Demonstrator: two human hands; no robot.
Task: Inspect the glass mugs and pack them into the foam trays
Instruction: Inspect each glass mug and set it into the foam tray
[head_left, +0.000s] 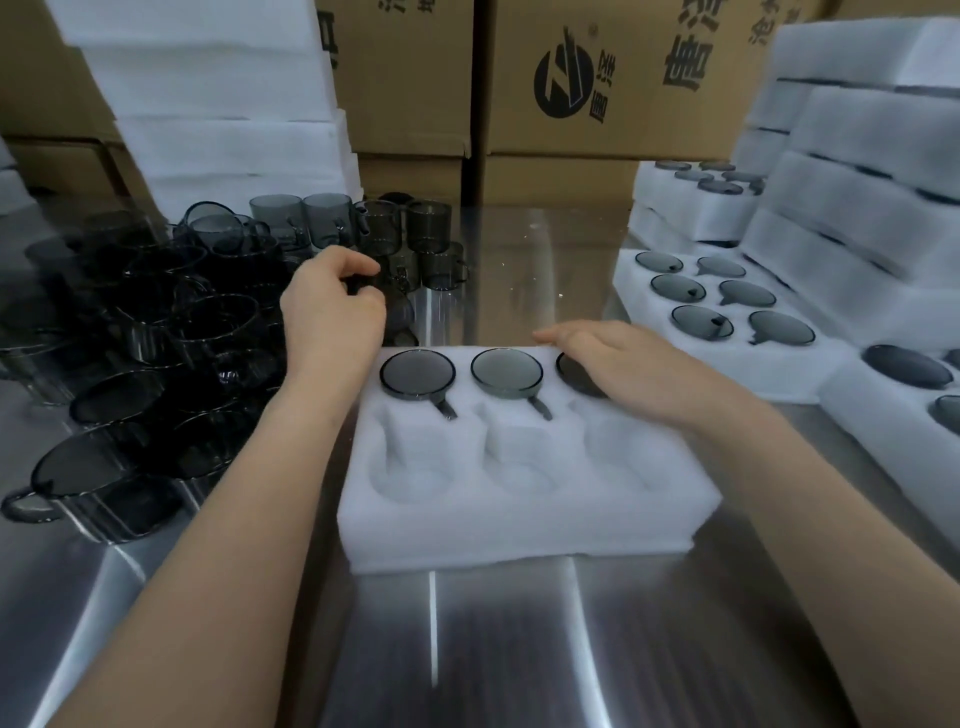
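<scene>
A white foam tray (519, 525) lies in front of me on the steel table. Its far row holds three smoked-glass mugs; two show fully (417, 373) (506, 370), and the third (571, 375) is partly under my right hand (602, 358), which rests flat on it and the tray's far edge with straight fingers. The near row's three pockets are empty. My left hand (332, 306) reaches into the pile of loose dark glass mugs (171, 332) at the left and pinches the handle of a mug (400, 314) at the pile's right edge.
Filled foam trays (727, 301) sit stacked at the right, some with mugs showing. A stack of white foam sheets (218, 104) stands at the back left. Cardboard boxes (597, 78) line the back. Bare steel table (519, 649) stretches toward me.
</scene>
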